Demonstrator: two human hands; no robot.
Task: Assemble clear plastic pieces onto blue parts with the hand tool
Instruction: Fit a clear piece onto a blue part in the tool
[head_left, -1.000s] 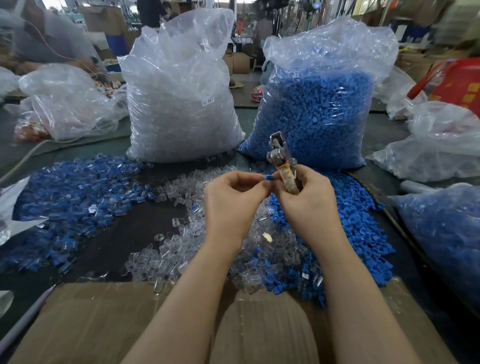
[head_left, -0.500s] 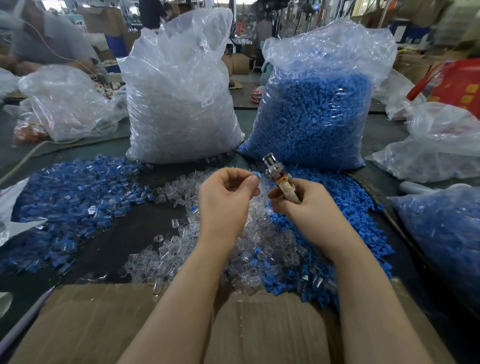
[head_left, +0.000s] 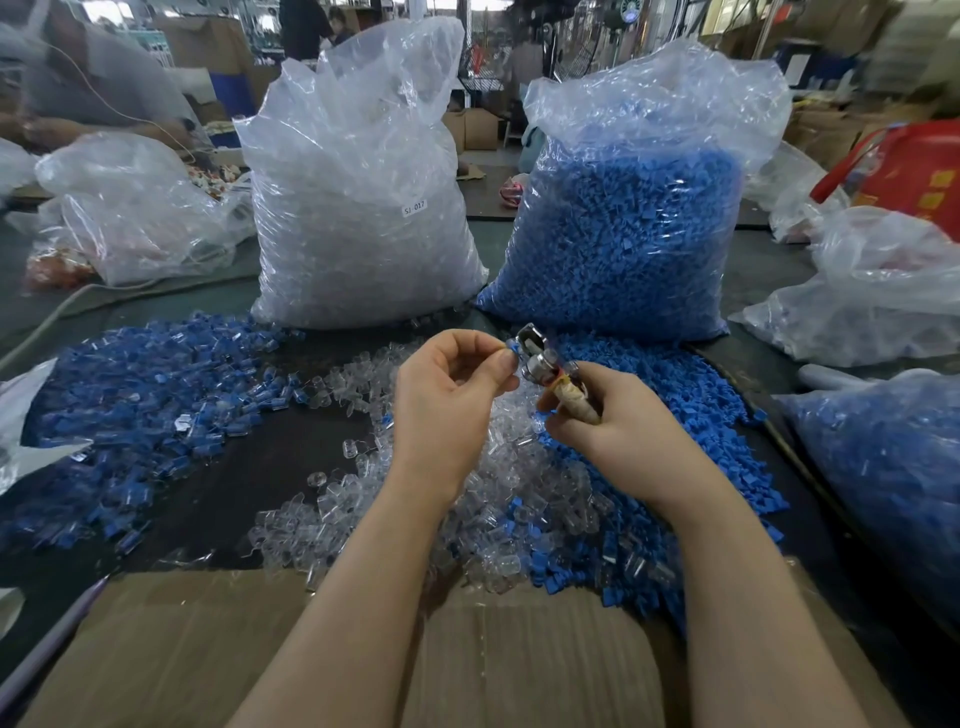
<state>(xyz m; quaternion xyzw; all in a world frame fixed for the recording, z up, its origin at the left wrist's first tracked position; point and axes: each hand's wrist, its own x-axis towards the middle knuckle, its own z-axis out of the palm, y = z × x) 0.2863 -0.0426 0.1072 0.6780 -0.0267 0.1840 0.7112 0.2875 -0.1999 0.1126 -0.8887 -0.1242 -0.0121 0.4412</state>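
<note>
left hand (head_left: 451, 387) now pinches a blue part (head_left: 511, 347) right at the metal head of the hand tool (head_left: 551, 375), which the right hand (head_left: 621, 422) grips lower than before mid-table, so pressing looks next.

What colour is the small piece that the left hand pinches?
Blue; the small piece in the left hand shows in the head view.

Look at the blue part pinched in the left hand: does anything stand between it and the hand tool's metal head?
Nothing visible does. The left hand holds the blue part right beside the hand tool.
</note>
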